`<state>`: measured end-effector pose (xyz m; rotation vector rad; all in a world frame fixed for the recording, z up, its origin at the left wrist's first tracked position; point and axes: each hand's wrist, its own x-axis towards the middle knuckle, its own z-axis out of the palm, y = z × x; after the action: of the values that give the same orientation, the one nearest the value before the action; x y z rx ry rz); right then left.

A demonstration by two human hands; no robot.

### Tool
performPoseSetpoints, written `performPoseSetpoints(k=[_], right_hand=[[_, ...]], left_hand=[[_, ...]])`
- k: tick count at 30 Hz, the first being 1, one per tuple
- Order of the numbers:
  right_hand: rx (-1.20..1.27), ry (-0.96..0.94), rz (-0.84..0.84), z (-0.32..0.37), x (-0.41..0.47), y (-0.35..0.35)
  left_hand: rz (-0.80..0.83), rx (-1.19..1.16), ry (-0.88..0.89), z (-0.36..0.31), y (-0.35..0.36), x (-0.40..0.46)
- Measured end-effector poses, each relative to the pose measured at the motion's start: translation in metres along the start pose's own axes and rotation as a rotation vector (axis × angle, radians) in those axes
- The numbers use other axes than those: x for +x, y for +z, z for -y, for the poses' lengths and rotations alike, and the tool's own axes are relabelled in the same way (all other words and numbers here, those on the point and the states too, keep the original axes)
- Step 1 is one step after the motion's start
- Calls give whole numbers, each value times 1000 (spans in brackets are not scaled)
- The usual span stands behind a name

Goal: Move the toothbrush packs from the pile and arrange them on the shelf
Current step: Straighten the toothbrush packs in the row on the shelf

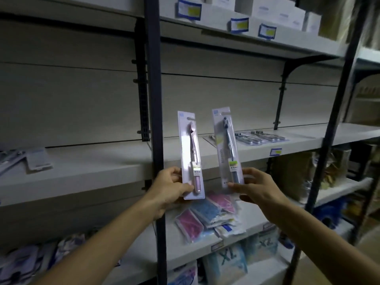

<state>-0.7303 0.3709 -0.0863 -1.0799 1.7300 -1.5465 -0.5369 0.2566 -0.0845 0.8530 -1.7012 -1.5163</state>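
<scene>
My left hand (169,188) grips the lower end of a pale toothbrush pack with a pink-handled brush (190,153), held upright. My right hand (255,187) pinches the bottom of a second upright pack with a dark blue-grey brush (227,149). Both packs stand in front of the white middle shelf (102,167). Several toothbrush packs (261,137) lie flat in a row on that shelf, behind and to the right of the held packs. More packs (22,159) lie at the shelf's far left.
A dark upright post (154,99) rises just left of my left hand. Pink and blue sachets (207,217) are heaped on the lower shelf under my hands. Boxes and blue price tags (239,24) line the top shelf. Bagged goods marked XL (226,260) sit at the bottom.
</scene>
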Motion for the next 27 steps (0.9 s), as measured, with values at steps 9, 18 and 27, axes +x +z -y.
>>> performPoseSetpoints(k=[9,18,27], right_hand=[[-5,-3,-81,-19,84,-57],[3,-56,-103,-2,187,-99],[-30,-96,-82,-15,259,-116]], left_hand=[[-57,33,46,-14,59,97],[-144,4,4,-29,84,211],[-196,103,-122,-21,85,274]])
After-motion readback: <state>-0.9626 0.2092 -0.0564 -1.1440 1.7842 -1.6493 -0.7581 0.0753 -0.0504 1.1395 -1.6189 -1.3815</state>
